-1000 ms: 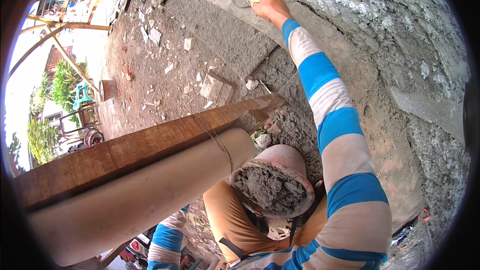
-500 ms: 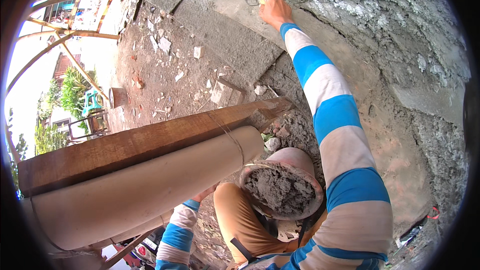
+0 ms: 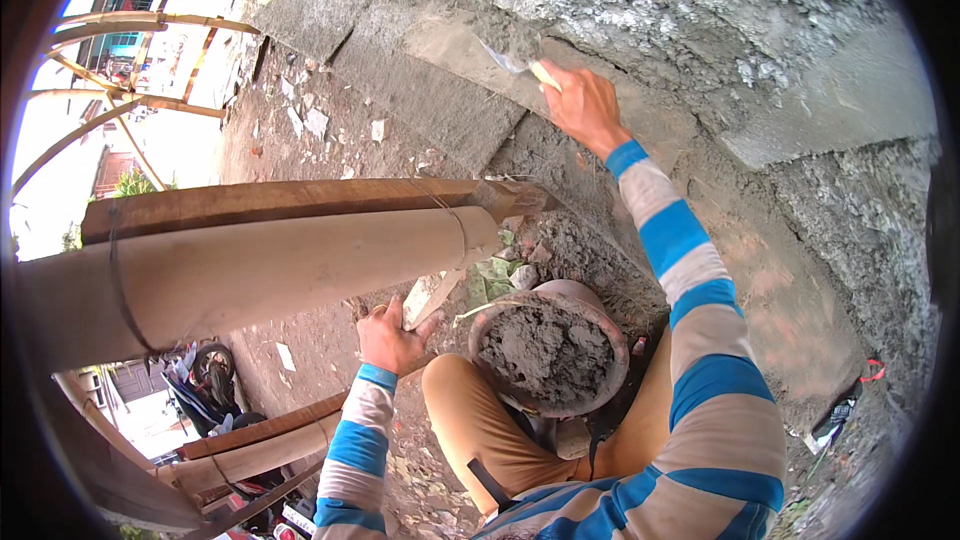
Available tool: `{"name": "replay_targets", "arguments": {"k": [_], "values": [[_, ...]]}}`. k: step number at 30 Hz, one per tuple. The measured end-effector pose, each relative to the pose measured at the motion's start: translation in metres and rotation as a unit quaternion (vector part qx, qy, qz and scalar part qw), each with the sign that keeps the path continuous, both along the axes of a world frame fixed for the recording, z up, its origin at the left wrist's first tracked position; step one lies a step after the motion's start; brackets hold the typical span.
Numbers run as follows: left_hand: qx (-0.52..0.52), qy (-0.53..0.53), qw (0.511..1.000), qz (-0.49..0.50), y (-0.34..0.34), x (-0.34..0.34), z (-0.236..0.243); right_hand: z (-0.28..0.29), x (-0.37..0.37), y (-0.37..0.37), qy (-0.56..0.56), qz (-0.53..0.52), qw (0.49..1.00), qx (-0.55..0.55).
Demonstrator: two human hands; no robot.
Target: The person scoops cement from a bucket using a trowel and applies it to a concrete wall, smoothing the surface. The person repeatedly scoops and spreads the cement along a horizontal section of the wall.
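My right hand [image 3: 585, 105] grips a trowel by its pale yellow handle [image 3: 545, 75]. The thin metal blade [image 3: 503, 58] lies at a smoothed grey mortar strip [image 3: 440, 38] along the wall's foot. Below the large pole, my left hand [image 3: 392, 338] is closed around the lower end of a pale, flat piece of wood [image 3: 430, 296]; the pole hides where its upper part goes. Between my knees a round bucket [image 3: 618, 360] of wet grey mortar [image 3: 548, 352] stands tilted toward me.
A thick round pole [image 3: 270, 258], wired to a squared timber beam [image 3: 300, 202], juts in from the left. Rough grey wall [image 3: 700, 0] rises along the right. Rubble [image 3: 316, 123] litters the ground at left. A motorbike [image 3: 212, 380] stands at lower left, beyond more poles.
My right hand has drawn back toward me and slightly right, bringing the trowel blade into view. My left hand has come out from behind the pole. The whole view has shifted.
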State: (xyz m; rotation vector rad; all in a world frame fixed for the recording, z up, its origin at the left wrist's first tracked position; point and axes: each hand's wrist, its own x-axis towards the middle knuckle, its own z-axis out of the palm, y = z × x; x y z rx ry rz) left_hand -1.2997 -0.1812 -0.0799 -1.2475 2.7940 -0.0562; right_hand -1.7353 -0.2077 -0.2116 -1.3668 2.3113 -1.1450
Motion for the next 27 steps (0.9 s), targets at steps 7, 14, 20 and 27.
{"name": "replay_targets", "arguments": {"k": [7,14,20,27], "values": [[0.003,0.035,0.999,-0.011,-0.002,0.005,-0.004,0.076,0.042,0.208,0.027,0.018,0.998,-0.061],[0.036,0.031,0.999,0.006,-0.002,0.007,0.004,0.149,0.121,0.348,-0.033,0.102,0.994,-0.011],[0.040,0.041,0.998,0.007,0.002,0.003,0.005,0.176,0.186,0.395,-0.031,0.136,0.990,0.030],[0.041,0.035,0.998,0.018,0.009,0.012,0.012,0.198,0.231,0.407,0.051,0.159,0.984,0.062]]}}
